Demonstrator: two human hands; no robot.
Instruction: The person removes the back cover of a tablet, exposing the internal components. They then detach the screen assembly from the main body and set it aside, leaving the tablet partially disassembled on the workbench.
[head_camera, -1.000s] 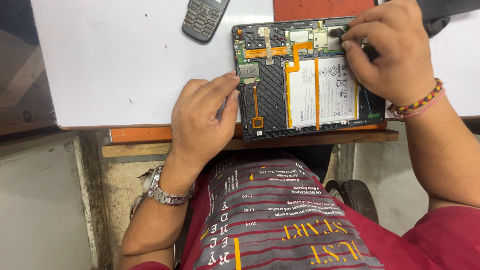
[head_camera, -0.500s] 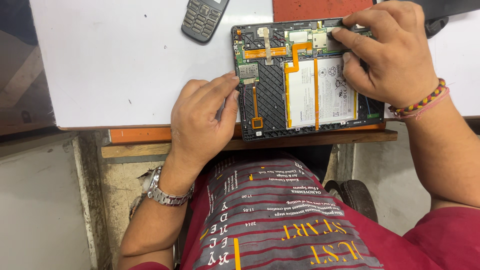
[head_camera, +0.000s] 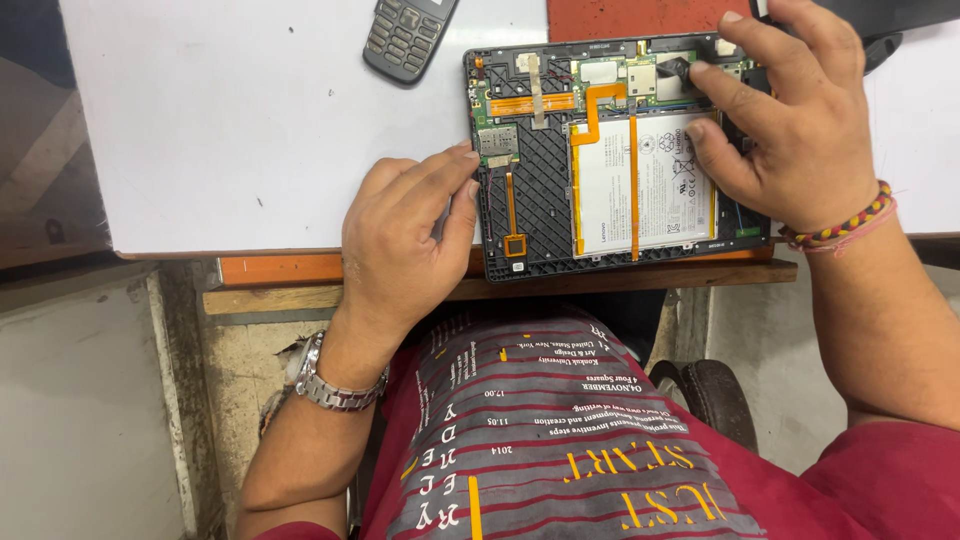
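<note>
- Since the earlier frames, the right hand (head_camera: 790, 130) had shifted slightly along the top edge of the opened tablet (head_camera: 610, 160), fingers pinched on a small dark tool (head_camera: 676, 68) over the circuit board (head_camera: 640, 78).
- The left hand (head_camera: 405, 240) lay flat, fingers loosely spread and gripping nothing, bracing the tablet's left edge on the white table (head_camera: 250, 130).
- Judged: steady pressure, clear of the white battery (head_camera: 640, 180), would suit.
- A keypad phone (head_camera: 405, 35) sat apart.
</note>
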